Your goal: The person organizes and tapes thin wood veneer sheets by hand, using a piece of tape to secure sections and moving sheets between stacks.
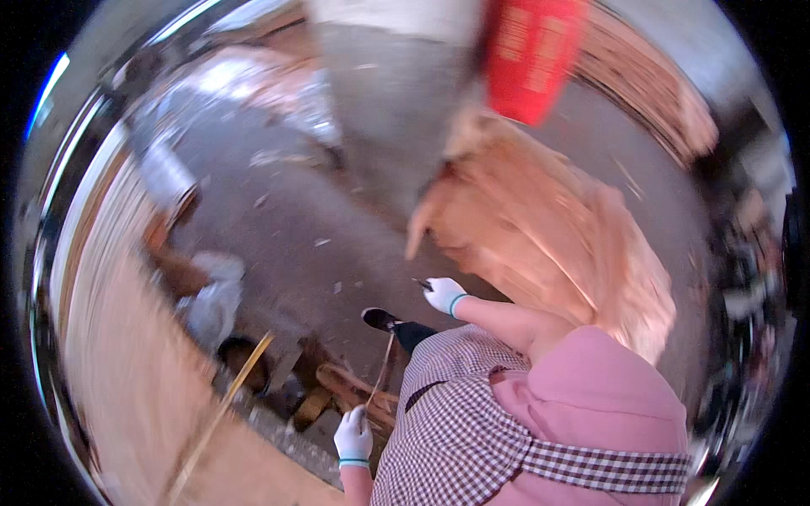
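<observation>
My left hand (pixel 353 437), in a white glove with a teal cuff edge, is low in the view beside the pale wooden board. Its fingers are closed on a thin pale strip (pixel 381 371) that sticks up toward my shoe. My right hand (pixel 445 296), gloved the same way, is held out ahead of my body. A small dark object (pixel 422 285) pokes from its closed fingers; blur and size hide its kind. Close to that hand lies a heap of reddish-brown thin wood sheets (pixel 540 228).
A grey pillar (pixel 388 110) with a red sign (pixel 533 59) rises ahead. The large pale board (pixel 126 354), bearing a yellow strip (pixel 224 405), fills the left side. Clear plastic (pixel 211 304) and scraps litter the dark floor (pixel 287 228). More wood sheets (pixel 641 76) lie far right.
</observation>
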Tool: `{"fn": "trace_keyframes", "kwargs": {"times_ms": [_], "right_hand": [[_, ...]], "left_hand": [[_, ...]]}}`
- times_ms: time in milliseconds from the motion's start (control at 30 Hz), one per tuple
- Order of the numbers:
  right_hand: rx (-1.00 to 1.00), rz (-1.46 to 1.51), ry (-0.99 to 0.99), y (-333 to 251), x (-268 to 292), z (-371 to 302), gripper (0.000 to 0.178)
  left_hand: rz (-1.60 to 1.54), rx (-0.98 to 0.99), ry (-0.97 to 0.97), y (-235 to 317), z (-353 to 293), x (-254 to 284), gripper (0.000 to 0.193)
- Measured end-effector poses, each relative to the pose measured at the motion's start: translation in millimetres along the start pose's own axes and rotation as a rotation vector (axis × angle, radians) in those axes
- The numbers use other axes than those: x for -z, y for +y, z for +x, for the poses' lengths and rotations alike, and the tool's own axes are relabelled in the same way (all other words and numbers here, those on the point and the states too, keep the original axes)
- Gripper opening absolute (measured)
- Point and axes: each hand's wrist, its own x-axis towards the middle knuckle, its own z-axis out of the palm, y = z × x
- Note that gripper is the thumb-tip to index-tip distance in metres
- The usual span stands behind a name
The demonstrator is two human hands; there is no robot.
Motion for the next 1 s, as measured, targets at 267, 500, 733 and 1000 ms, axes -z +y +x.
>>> {"fn": "trace_keyframes", "kwargs": {"times_ms": [267, 500, 733, 1000], "right_hand": [[-0.896, 0.038, 0.215, 282.3, 0.6, -320.9, 0.043], [-1.201, 0.382, 0.816, 375.0, 47.3, -381.2, 0.033], [-1.001, 0.609, 0.965, 479.9, 200.1, -297.4, 0.058], [-1.120, 0.529, 0.825, 594.5, 259.2, -220.2, 0.070]], "left_hand": [[0.259, -0.068, -0.851, 25.1, 9.1, -94.7, 0.037], [-0.014, -0.058, -0.630, 111.5, 15.6, -148.1, 0.031], [0.005, 0.183, -0.591, 96.0, -32.7, -231.6, 0.030], [-0.231, 0.358, -0.817, 191.5, -135.5, -281.4, 0.037]]}}
